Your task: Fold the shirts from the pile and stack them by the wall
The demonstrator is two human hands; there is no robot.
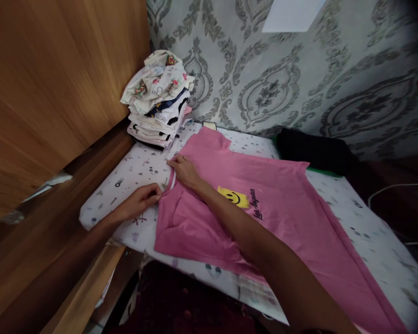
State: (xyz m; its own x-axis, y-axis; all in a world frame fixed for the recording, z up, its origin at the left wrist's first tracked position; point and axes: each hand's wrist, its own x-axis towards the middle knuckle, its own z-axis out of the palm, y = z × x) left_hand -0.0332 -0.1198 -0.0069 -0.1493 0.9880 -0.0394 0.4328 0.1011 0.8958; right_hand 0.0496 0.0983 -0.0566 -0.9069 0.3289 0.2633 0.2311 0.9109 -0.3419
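Note:
A pink T-shirt (278, 185) lies spread on its side across a table, its neckline toward the left and its hem toward the right. A yellow smiley patch and the words "Los Angeles" show on its front. My left hand (144, 198) pinches the near shoulder edge of the shirt beside the collar. Reaching across the shirt, my right hand (184, 170) has its fingers closed on the far side of the neckline. Part of the shirt's front is hidden under my right forearm. Wrinkles run through the near sleeve.
A patterned white cloth (125, 178) covers the table. At the back left stands a tall stack of folded clothes (156, 106), next to a wooden cabinet (62, 69). Dark folded fabric (311, 150) lies at the back right against the wallpapered wall, with a white cable (397, 186) near it.

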